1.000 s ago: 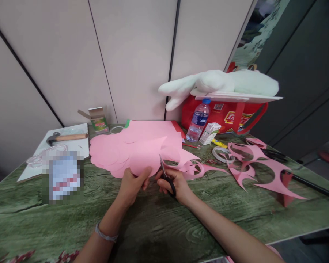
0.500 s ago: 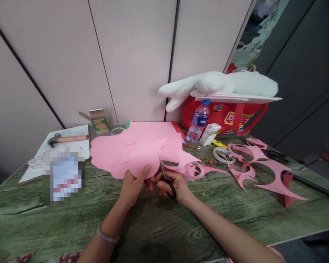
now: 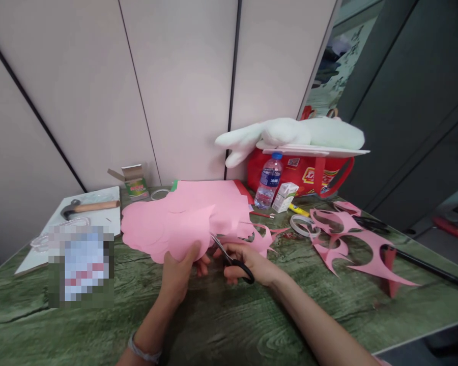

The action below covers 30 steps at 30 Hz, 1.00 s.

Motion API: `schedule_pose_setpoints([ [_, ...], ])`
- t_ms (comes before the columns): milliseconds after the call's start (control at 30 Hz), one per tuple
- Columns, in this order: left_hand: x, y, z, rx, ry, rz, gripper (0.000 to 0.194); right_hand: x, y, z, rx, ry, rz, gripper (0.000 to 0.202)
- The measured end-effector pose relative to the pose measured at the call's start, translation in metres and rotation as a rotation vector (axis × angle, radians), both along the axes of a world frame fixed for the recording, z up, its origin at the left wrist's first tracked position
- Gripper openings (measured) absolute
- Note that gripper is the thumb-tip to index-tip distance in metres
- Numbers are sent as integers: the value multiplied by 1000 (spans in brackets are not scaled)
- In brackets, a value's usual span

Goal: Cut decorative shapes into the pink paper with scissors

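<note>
My left hand (image 3: pixel 181 267) pinches the lower edge of a pink paper piece (image 3: pixel 191 231), thumb on top and fingers beneath. Black-handled scissors (image 3: pixel 238 264) are in my right hand (image 3: pixel 248 262), their blades at the right edge of that piece. Rounded, overlapping pink paper shapes (image 3: pixel 141 226) lie to the left of it. Behind is a larger pink sheet (image 3: pixel 209 190). Curved pink offcuts (image 3: pixel 261 239) lie just beyond my right hand.
At the left, a hammer (image 3: pixel 95 206) lies on a white board (image 3: pixel 112 193). A water bottle (image 3: pixel 269 183), small white box (image 3: pixel 285 197), tape roll (image 3: pixel 304 226) and red bag (image 3: pixel 309 175) stand or lie right. More pink offcuts (image 3: pixel 370 251) lie far right.
The view has shifted. The scissors and my right hand have moved slightly away from my left hand, and their blades point more to the upper left. The offcuts near the blades have changed position.
</note>
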State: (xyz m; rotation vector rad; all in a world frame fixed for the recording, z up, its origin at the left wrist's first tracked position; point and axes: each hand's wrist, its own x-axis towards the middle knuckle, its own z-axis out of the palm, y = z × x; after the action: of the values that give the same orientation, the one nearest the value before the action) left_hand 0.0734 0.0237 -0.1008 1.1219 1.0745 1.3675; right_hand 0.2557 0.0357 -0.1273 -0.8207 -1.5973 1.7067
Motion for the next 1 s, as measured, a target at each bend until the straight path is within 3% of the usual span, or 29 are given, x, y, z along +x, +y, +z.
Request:
schedule_pose_setpoints([
  [233,1,-3,2,6,-27,14,34,-6,-3,3,54,134,-55,43],
  [400,-1,-2,2,-17,-45,26,34,-3,-3,5,67,346,-93,72],
  [567,-1,-1,1,-47,-4,-1,37,-11,-3,-3,35,236,-177,85],
  [633,0,-2,1,-41,-17,-1,37,-17,-4,-5,106,209,-240,66],
  [733,0,-3,0,-29,-32,-1,37,-21,-6,-6,148,158,-183,37],
  [833,1,-5,1,-27,-14,-6,39,-21,-7,-4,120,114,-98,39],
  [1000,2,-5,2,-26,7,-12,39,-18,-7,-4,78,84,-82,43],
])
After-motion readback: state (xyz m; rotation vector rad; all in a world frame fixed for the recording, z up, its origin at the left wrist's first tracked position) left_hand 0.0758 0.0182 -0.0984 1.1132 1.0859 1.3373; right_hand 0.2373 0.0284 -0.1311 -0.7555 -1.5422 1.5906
